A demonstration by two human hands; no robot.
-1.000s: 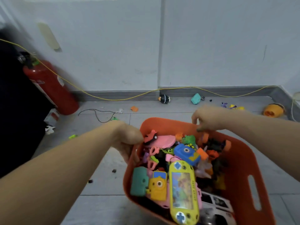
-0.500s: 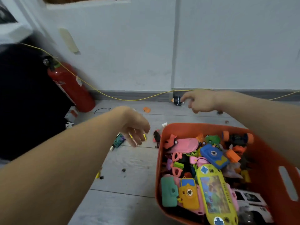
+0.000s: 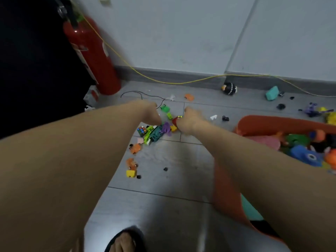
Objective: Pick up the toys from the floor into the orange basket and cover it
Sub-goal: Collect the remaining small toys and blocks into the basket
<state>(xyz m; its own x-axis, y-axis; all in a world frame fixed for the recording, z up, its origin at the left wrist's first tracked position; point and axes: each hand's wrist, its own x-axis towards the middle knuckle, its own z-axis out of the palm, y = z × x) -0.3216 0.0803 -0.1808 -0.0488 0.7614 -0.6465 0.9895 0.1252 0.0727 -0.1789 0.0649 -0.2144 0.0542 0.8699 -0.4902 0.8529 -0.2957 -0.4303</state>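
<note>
Toys (image 3: 156, 130) in a floor pile are now reached by both hands, the orange basket (image 3: 269, 124) having been let go and left at 3 o'clock.

Half a second ago the hands were raised beside the basket; now the left hand (image 3: 151, 113) and the right hand (image 3: 189, 120) are lowered onto the pile at 12 o'clock, so a fresh scoop is judged to be starting. The left grip is curled over the green pieces, and whether anything is held cannot be told. The right grip is clamped on a small red piece (image 3: 175, 120). The basket is already crowded with toys, a pink one (image 3: 263, 142) and a blue one (image 3: 305, 156) among them; no cover is seen. More toys are scattered from 12 to 2 o'clock, and a fire extinguisher (image 3: 91, 57) stands at 11 o'clock.
</note>
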